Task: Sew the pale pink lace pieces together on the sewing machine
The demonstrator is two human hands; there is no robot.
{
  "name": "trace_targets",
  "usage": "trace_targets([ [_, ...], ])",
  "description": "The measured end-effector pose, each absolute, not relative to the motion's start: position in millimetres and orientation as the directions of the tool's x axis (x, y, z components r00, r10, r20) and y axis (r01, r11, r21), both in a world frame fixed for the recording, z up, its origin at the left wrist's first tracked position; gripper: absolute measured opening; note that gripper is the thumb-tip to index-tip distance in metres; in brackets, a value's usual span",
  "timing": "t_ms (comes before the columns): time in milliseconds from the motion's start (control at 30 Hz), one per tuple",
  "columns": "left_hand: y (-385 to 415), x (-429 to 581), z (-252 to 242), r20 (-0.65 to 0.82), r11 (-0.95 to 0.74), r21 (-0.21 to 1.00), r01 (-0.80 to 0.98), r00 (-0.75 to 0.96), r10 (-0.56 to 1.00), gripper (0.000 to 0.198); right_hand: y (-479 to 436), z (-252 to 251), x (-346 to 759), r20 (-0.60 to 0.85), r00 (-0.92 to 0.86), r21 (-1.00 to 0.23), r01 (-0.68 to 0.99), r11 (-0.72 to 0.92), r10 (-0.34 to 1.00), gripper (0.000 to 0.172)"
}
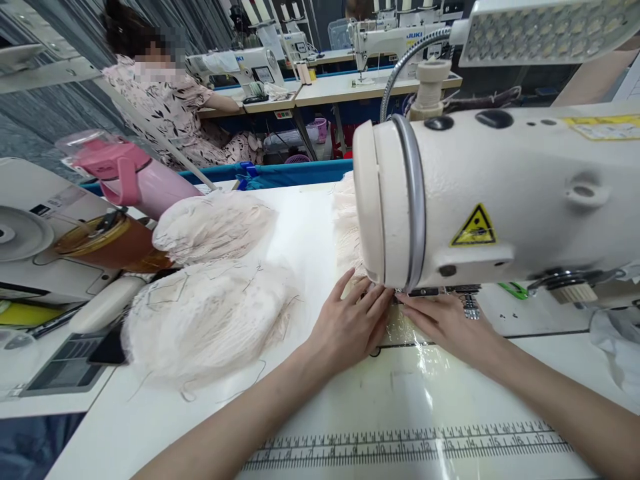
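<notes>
A pale sheer gathered fabric [347, 230] lies on the table beyond the sewing machine head [450, 213], which hides part of it. My left hand [353, 320] rests on the fabric's near end with its fingers stretched and slightly spread, left of the needle area. From the other side my right hand [453, 327] reaches under the machine head, fingers extended leftward and lying low at the metal plate. Its fingertips almost meet those of the left hand. The needle and whatever cloth is beneath the right fingers are hidden by the machine head.
Two heaps of pale fabric, a near heap [213, 320] and a far heap [215, 227], lie left. Beyond them stand a pink flask [140, 173] and a brown container [115, 243]. A printed ruler [400, 448] runs along the front. Another person [165, 100] sits behind.
</notes>
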State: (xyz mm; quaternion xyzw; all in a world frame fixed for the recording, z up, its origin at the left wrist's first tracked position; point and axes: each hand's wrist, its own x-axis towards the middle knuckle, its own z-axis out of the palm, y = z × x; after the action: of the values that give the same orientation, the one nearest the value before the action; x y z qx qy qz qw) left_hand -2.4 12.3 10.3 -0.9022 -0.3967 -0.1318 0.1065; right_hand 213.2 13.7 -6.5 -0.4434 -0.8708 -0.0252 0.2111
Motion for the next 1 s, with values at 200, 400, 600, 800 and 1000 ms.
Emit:
trace_targets([
  [200,12.1,-1.2,10.7,0.304,-0.641,-0.07,0.764,0.629,0.716,0.032,15.2,-8.4,213.4,0.352,-0.549,-0.08,0.79,0.608,0.759,0.036],
  [400,11.1,-1.3,9.5,0.28,-0.629,-0.065,0.775,0.619,0.733,0.037,12.8,-25.1,222.6,0.336,-0.646,-0.005,0.727,0.687,0.686,0.041],
  [600,10.5,-2.4,8.6,0.255,-0.622,-0.042,0.782,0.61,0.75,0.042,22.2,-24.0,225.6,0.391,-0.569,-0.017,0.781,0.624,0.723,0.032],
  [800,4.3,-3.7,10.2,0.254,-0.6,-0.062,0.798,0.593,0.764,0.044,25.8,-38.6,232.2,0.512,-0.537,-0.021,0.772,0.635,0.67,0.029],
  [1000,1.2,-3.0,16.2,0.352,-0.604,-0.216,0.767,0.638,0.685,0.039,31.9,-39.9,228.6,0.629,-0.496,0.025,0.783,0.621,0.599,0.034],
])
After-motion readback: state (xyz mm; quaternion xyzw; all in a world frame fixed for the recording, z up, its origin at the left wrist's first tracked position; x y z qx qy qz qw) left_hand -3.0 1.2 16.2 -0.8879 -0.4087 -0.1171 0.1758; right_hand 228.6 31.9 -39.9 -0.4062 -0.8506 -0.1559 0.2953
